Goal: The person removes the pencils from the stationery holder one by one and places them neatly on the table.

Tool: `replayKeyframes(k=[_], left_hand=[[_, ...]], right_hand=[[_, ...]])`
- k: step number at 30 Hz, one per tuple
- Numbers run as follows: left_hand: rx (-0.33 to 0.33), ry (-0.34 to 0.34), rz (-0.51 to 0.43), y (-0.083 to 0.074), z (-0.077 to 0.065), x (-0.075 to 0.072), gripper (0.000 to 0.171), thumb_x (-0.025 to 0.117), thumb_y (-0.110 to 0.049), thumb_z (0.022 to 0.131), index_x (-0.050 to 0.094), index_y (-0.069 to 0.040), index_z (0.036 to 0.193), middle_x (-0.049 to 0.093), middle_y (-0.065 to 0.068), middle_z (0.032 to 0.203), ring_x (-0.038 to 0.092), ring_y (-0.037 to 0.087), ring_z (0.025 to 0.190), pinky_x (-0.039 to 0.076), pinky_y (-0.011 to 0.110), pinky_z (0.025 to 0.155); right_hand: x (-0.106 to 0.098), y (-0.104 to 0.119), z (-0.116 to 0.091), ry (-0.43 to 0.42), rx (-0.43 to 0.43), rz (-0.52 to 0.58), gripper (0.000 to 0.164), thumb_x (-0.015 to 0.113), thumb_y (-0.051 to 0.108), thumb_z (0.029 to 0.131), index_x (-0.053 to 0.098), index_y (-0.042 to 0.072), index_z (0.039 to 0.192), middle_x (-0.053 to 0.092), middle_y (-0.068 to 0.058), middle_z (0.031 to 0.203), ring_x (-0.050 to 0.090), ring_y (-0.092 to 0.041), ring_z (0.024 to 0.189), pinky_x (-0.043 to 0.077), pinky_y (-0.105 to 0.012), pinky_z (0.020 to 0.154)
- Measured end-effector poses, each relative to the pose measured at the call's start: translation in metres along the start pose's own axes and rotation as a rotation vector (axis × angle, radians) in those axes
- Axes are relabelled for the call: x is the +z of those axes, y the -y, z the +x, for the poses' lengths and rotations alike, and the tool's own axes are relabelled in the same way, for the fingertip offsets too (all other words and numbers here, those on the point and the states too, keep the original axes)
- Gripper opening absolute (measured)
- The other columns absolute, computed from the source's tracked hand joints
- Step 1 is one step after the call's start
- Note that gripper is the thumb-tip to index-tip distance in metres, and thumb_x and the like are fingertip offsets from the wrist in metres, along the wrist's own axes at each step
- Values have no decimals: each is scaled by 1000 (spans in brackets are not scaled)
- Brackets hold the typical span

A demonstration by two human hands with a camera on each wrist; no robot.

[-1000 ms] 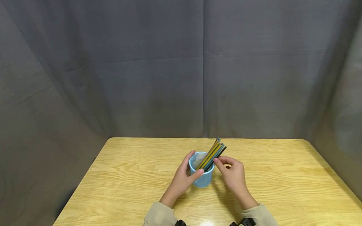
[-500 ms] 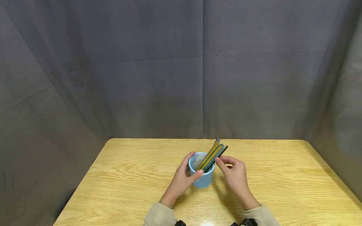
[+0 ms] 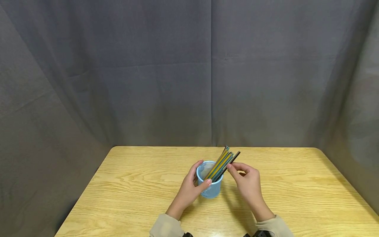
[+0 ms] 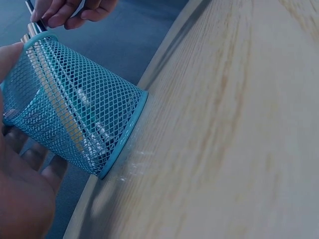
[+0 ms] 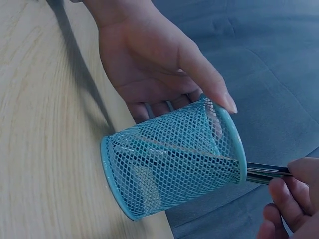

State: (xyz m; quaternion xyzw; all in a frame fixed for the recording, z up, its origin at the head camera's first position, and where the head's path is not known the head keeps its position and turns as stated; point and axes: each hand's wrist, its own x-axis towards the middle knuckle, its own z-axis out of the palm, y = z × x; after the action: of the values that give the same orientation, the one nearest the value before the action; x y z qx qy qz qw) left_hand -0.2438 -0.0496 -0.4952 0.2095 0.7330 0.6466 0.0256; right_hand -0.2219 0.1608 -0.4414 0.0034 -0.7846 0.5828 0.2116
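A light blue mesh pen holder [image 3: 211, 191] stands on the wooden table, with several slim pencils [image 3: 219, 165] in yellow, teal and black leaning right out of it. My left hand [image 3: 188, 190] grips the holder from the left, thumb at the near rim and fingers round the far side. At the right rim, my right hand [image 3: 248, 184] pinches a black pencil [image 3: 236, 156] between thumb and forefinger. Its lower part is still inside the holder, fanned slightly apart from the bundle. Through the mesh [image 5: 169, 159] in the right wrist view, the pencils' lower lengths show.
The wooden table [image 3: 127, 197] extends to both sides of the hands. Grey cloth [image 3: 160, 82] hangs behind its far edge and along both sides.
My right hand has shifted slightly right, and the black pencil now leans farther from the others. The left hand keeps its hold on the pen holder.
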Motion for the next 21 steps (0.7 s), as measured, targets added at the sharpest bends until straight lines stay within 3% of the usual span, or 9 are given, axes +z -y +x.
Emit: replayKeyframes(k=[21], left_hand=[[6, -1, -9, 0, 1, 0, 73, 70, -33, 93, 29, -33, 153, 43, 3, 148, 37, 20, 140, 25, 43, 117]], right_hand=[[-15, 15, 3, -13, 7, 29, 22, 75, 23, 90, 76, 2, 93, 72, -8, 97, 65, -14, 83, 53, -20, 66]])
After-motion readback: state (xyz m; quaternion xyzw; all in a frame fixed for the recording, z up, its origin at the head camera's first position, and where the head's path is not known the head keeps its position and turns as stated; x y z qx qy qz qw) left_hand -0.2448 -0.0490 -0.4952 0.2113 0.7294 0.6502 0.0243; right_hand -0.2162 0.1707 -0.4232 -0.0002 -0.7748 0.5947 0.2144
